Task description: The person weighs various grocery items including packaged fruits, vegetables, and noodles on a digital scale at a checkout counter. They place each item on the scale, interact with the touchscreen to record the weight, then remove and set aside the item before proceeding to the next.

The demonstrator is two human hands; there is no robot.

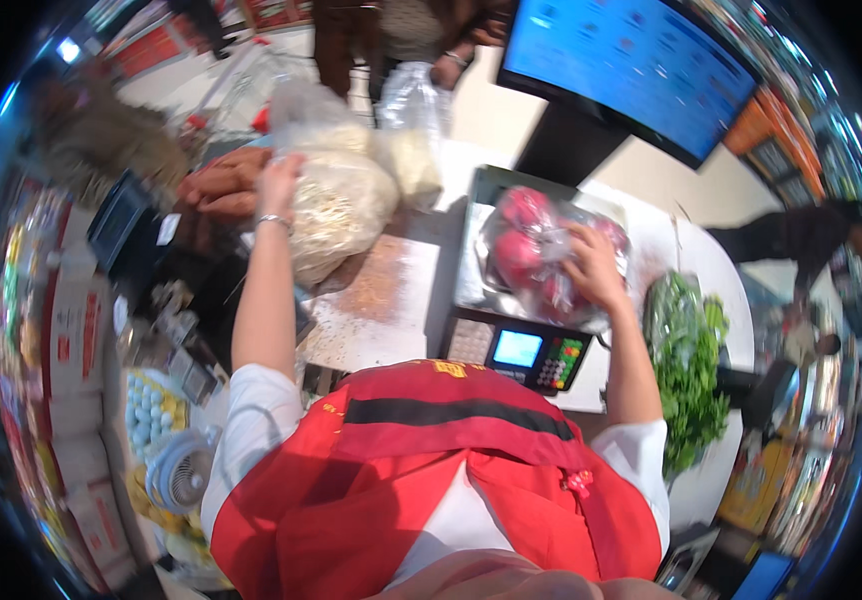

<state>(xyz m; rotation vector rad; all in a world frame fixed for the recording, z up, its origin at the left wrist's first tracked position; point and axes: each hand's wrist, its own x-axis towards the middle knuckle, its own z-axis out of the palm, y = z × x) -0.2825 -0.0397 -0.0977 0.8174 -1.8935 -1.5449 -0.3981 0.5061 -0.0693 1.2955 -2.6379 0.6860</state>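
My left hand (279,186) grips the side of a large clear plastic bag (341,214) of pale, thin strands that look like bean sprouts. Long reddish-brown things (228,184), probably sweet potatoes, lie just left of that hand. With its fingers on the plastic, my right hand (594,264) holds a clear bag of round red produce (519,255); its exact kind is blurred. This bag rests on the metal pan (471,266) of an electronic scale. The scale's lit display and keypad (528,351) face me.
A large monitor (626,60) stands behind the scale. Bagged leafy greens (686,375) lie on the white counter (731,292) at right. Another clear bag (412,142) stands beyond the sprouts, near a person's hand (447,71). Eggs (150,416) and a small fan (180,469) sit at left.
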